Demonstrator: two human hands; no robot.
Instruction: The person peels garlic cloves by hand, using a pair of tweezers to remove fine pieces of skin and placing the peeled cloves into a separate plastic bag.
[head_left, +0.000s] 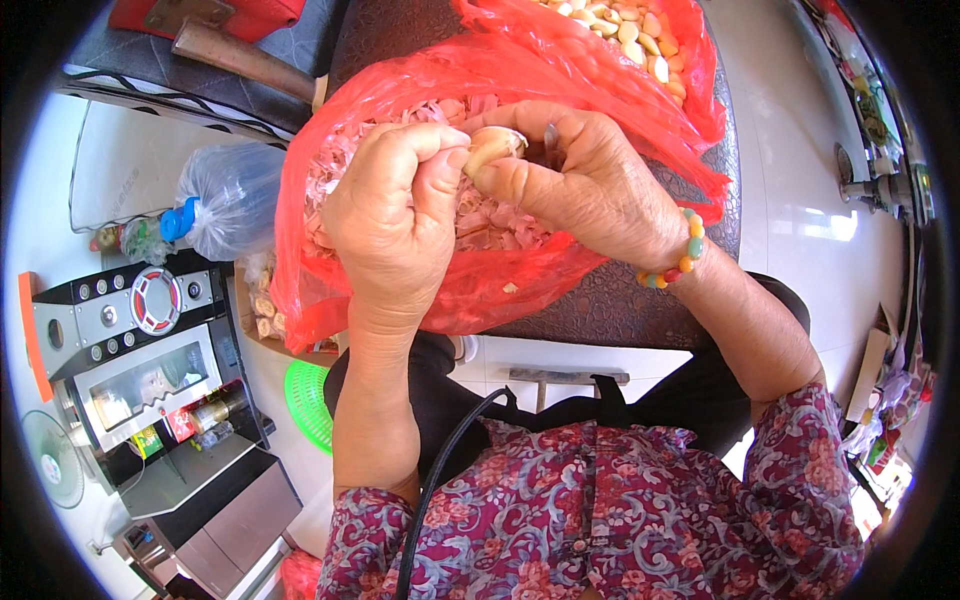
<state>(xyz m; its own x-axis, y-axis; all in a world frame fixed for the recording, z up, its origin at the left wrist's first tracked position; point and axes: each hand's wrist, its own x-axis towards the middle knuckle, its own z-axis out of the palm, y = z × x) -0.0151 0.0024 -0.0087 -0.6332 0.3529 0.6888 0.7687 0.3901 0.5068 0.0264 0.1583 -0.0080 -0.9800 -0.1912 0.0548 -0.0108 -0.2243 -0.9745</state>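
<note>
My right hand (585, 172) pinches a garlic clove (491, 148) between thumb and fingers; a small metal piece, perhaps a blade, shows among those fingers. At the clove's left end, my left hand (401, 195) has thumb and forefinger pressed together on what looks like a bit of its skin. Both hands are above an open red plastic bag (442, 292) filled with loose papery garlic skins (499, 225). Beyond them, peeled garlic cloves (630, 34) lie in a second red plastic bag (697, 97).
Both bags rest on a brown embossed tabletop (600, 315). Left of it are a clear plastic bag with a blue cap (178, 219), a cardboard box (255, 330) and a green plastic basket (304, 405). A wooden handle (244, 66) lies at the upper left.
</note>
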